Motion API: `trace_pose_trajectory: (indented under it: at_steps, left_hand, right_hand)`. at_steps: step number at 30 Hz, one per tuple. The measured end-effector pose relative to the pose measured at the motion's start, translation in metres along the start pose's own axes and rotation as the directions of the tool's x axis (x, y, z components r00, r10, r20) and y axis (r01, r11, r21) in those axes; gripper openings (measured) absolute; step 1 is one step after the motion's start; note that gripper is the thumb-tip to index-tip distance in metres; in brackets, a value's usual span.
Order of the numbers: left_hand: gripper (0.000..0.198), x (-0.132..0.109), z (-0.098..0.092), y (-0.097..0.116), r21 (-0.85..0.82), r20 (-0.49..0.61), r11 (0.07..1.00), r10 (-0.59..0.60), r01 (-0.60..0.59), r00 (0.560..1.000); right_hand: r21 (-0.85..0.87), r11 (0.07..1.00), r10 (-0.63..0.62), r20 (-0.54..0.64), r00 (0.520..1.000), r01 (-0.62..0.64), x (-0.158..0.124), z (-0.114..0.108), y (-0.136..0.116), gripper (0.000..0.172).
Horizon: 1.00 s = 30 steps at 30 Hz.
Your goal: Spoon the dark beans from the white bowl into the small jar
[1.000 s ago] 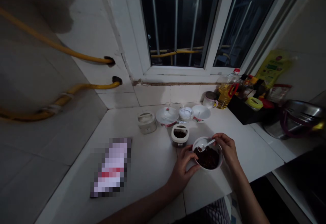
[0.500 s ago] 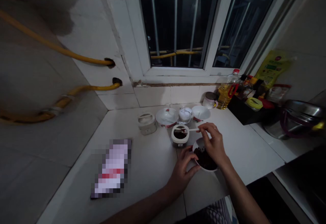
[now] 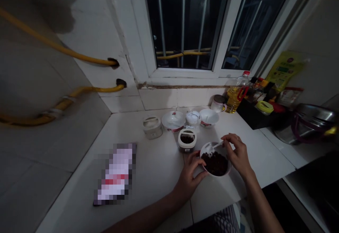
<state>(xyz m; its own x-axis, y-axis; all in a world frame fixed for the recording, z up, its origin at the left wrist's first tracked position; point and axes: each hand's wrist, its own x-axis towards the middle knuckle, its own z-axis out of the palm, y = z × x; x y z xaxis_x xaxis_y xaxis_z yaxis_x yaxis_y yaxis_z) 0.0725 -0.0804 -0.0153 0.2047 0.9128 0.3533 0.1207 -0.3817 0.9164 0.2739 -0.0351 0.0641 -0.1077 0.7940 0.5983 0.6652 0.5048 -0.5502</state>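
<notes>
A white bowl [image 3: 229, 171] with dark brown crumbly contents stands on the counter. My left hand [image 3: 191, 173] grips its left rim between thumb and fingers. Pinched in my right hand [image 3: 236, 151] is the handle of a small white spoon [image 3: 217, 144], whose head is inside the bowl at its upper left, over the contents. Just behind and left of the bowl sits a square jar [image 3: 187, 141] with a white rim and dark contents. Farther back are a lidded clear container [image 3: 153, 127], a white dish [image 3: 173, 120], a small bowl of white stuff [image 3: 193, 118] and another bowl [image 3: 209, 117].
A blurred pinkish packet-like item [image 3: 116, 174] lies on the left of the counter [image 3: 156, 169]. At the back right stand a lidded mug [image 3: 218, 103], an oil bottle [image 3: 235, 95], a black box [image 3: 249, 114] of seasonings and a steel pot [image 3: 304, 125]. Yellow hoses run along the left wall.
The right hand with the spoon has moved right and down, from over the square jar to the bowl. The left hand stays on the bowl's rim.
</notes>
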Motion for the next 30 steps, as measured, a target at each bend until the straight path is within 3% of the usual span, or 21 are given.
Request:
trace_pose_trajectory:
  at_steps: [3,6,11,17,25,30]
  left_hand:
    - [0.01,0.0,0.0,0.0,0.01,-0.005,1.0,0.006,-0.006,1.0]
    - [0.01,0.0,0.0,0.0,0.019,-0.007,1.0,0.014,-0.014,1.0]
    - [0.009,0.0,0.0,-0.002,0.01,-0.008,1.0,0.019,-0.019,1.0]
    - [0.01,-0.001,0.0,-0.001,0.007,-0.009,1.0,0.01,-0.01,1.0]
    - [0.01,-0.001,0.001,-0.001,-0.016,0.006,1.0,0.001,-0.001,1.0]
    - [0.01,-0.001,0.002,0.0,-0.03,0.006,1.0,-0.004,0.004,1.0]
  right_hand:
    - [-0.079,0.996,-0.027,0.089,0.996,0.034,-0.005,0.001,0.005,0.015]
    - [-0.052,0.998,-0.022,0.146,0.989,0.03,-0.008,0.009,0.002,0.017]
    - [0.059,0.987,0.144,0.119,0.982,-0.152,-0.008,0.016,-0.001,0.017]
    - [0.283,0.831,0.463,0.126,0.877,-0.479,-0.006,0.011,0.002,0.02]
    - [0.533,0.651,0.562,0.141,0.815,-0.541,0.003,0.017,0.011,0.017]
    - [0.587,0.605,0.582,0.135,0.802,-0.538,0.004,0.022,0.012,0.016]
